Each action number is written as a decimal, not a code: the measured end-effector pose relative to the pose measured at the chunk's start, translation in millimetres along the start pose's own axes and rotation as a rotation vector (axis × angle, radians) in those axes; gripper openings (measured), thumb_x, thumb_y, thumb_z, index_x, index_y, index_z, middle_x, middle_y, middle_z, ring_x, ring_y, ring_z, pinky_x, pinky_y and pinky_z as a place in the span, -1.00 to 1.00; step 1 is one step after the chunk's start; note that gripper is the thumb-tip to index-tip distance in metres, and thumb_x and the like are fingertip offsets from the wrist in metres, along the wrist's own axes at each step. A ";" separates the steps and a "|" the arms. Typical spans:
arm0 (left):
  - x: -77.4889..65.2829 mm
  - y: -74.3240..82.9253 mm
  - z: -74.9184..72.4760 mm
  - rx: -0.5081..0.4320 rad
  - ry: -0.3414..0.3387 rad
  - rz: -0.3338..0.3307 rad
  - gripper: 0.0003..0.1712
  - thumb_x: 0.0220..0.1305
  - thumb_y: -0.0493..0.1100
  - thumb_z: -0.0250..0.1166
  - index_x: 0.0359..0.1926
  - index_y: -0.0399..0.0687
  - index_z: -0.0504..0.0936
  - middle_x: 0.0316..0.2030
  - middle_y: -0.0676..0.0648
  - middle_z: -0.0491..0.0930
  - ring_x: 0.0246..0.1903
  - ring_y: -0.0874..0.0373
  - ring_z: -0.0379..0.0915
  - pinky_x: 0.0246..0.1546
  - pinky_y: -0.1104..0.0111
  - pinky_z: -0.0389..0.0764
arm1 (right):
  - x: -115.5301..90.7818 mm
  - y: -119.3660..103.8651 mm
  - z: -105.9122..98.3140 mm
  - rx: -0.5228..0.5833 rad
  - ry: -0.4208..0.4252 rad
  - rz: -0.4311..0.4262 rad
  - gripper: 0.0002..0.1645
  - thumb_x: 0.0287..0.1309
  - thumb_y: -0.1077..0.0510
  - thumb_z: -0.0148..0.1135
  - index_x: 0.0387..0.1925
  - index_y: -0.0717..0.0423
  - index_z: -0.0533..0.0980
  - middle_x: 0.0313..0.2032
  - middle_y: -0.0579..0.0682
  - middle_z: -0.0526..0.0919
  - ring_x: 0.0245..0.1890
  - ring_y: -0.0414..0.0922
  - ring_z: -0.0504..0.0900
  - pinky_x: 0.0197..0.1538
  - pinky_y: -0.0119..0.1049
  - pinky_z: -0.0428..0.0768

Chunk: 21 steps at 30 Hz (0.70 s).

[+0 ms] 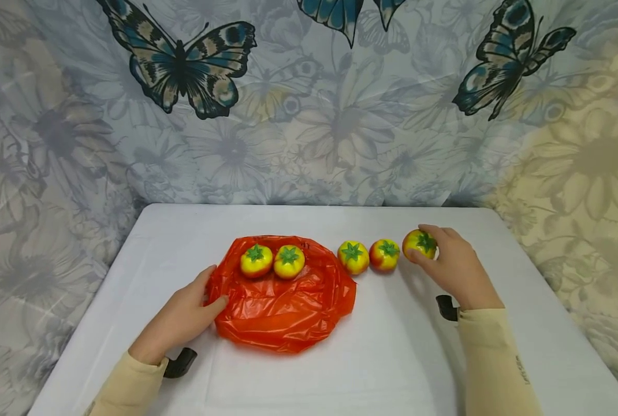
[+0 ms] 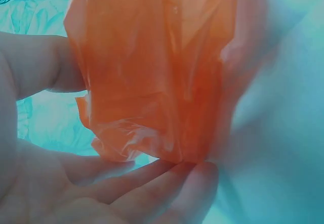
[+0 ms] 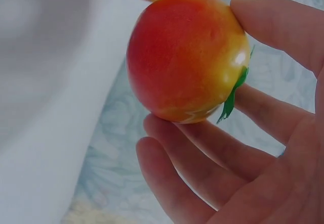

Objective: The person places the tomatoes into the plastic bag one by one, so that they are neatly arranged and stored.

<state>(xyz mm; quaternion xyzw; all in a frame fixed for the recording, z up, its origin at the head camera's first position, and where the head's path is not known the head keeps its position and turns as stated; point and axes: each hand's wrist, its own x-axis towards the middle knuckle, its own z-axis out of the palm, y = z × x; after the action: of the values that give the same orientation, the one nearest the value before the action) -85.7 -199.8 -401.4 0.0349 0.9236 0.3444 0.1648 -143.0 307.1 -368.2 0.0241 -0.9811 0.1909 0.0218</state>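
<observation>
A red plastic bag (image 1: 283,306) lies spread on the white table, with two red-and-yellow tomatoes on it, one tomato (image 1: 256,260) beside the other (image 1: 289,262). My left hand (image 1: 184,315) grips the bag's left edge, thumb on top. Up close in the left wrist view, the orange-looking plastic (image 2: 147,72) hangs between thumb and fingers. At the right my right hand (image 1: 457,268) holds another tomato (image 1: 417,245) between thumb and fingertips. The right wrist view shows this tomato (image 3: 187,57) with its red side toward the camera and green leaves toward the palm.
Two more tomatoes stand between the bag and my right hand: a yellower tomato (image 1: 353,257) at the bag's right edge and a redder tomato (image 1: 384,255) next to it. Behind the white table (image 1: 319,387) hangs a butterfly-and-flower cloth (image 1: 340,127). Dark straps sit at both wrists.
</observation>
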 end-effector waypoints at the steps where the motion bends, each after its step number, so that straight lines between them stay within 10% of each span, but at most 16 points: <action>1: -0.7 -1.1 0.9 -0.004 0.002 -0.005 0.02 0.57 0.14 0.22 0.73 -0.25 -0.05 0.62 -0.38 0.27 0.54 -0.37 0.32 0.45 -0.30 0.46 | -0.2 -1.8 -0.8 0.001 0.008 -0.005 -0.14 0.43 -0.18 0.38 0.56 0.15 0.37 0.40 0.44 0.47 0.29 0.44 0.53 0.28 0.47 0.53; 21: -2.4 -2.7 7.4 -0.012 0.084 0.032 -0.04 0.58 0.10 0.23 0.72 -0.25 0.04 0.55 -0.36 0.40 0.48 -0.32 0.44 0.40 -0.24 0.55 | -13.9 -65.0 1.3 0.023 0.014 -0.149 -0.21 0.39 -0.08 0.45 0.52 0.08 0.44 0.36 0.31 0.55 0.27 0.36 0.62 0.30 0.40 0.60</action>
<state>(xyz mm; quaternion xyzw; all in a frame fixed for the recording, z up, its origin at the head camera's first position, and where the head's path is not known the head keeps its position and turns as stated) -80.8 -197.7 -407.7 0.0345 0.9269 0.3537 0.1207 -125.6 246.9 -345.8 0.0961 -0.9741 0.2001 0.0424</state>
